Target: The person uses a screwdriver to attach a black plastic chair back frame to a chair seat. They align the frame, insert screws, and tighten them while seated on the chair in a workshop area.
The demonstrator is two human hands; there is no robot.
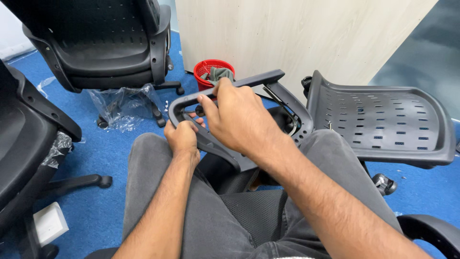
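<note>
Armrest (268,79) front and centre here, dark grey moulded plastic, loop-shaped with a flat padded-looking top bar and a curved lower strut, held up over the lap just near of the seat pan. Left hand (183,138) closed narrow round the near-left curve of that loop, fingers curled under the rim. Right hand (238,115) clamped over the top bar, thumb and fingertips pinched tight; can't tell if anything small sits between them. Both forearms bare, stretched out over grey denim jeans (158,192), slightly faded, coarse weave.

Right of the armrest: seat pan (383,120), hard matte grey plastic, dished shape, rows of small slots punched through it, thick rolled edge. Touching or just beside the armrest at its far-right end, hard to say which. Caster wheel (384,183) poking out underneath, glossy black.

Far left: finished office chair (103,43), same slotted plastic, smooth curved arms, crinkly clear plastic wrap (122,108) bunched round its base. Another chair (24,139) at the near-left edge, mostly cropped. Small red basket (213,72), lattice-sided plastic, round, with a greyish cloth stuffed in, sitting far behind the hands against a pale wood-grain panel (311,33). Blue carpet floor (105,153), short flat pile. White boxy block (49,223) down at near left.
</note>
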